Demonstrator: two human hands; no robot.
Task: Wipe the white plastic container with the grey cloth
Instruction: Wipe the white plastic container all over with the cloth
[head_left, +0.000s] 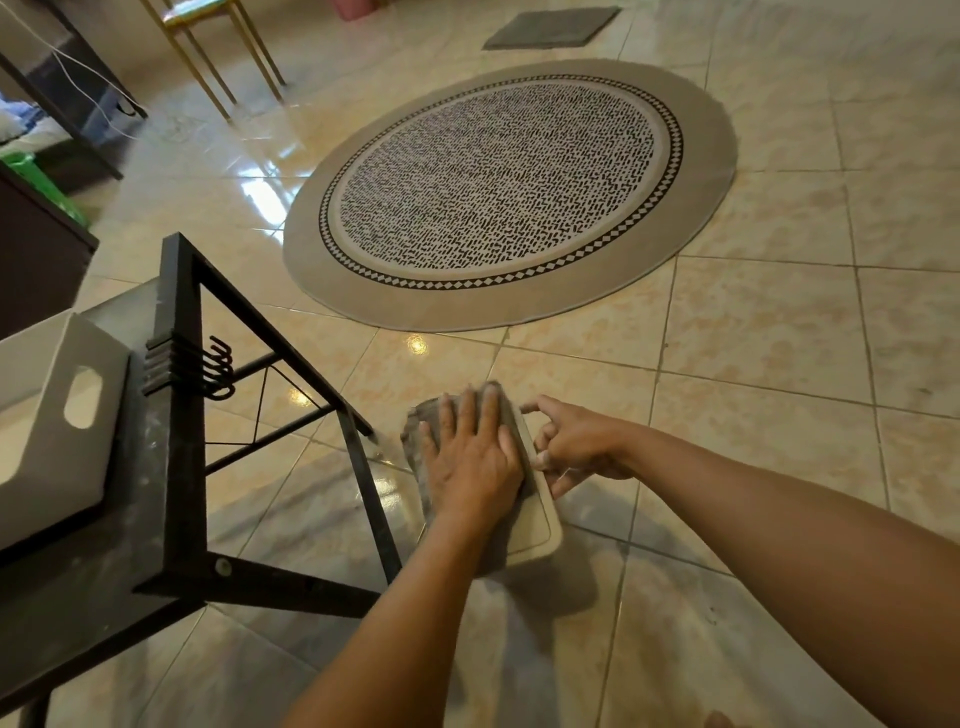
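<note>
A white plastic container (537, 525) is held above the tiled floor, its flat rounded-corner face turned up toward me. The grey cloth (418, 447) lies over its left part. My left hand (470, 457) presses flat on the cloth with fingers spread. My right hand (576, 447) grips the container's right edge with its fingertips. Most of the container is hidden under the cloth and my left hand.
A black metal-framed table (176, 467) with hooks (215, 366) stands at the left, carrying another white bin with a handle slot (57, 415). A round patterned rug (509, 192) lies ahead, a grey mat (553, 27) beyond it, and chair legs (223, 57) at the back left.
</note>
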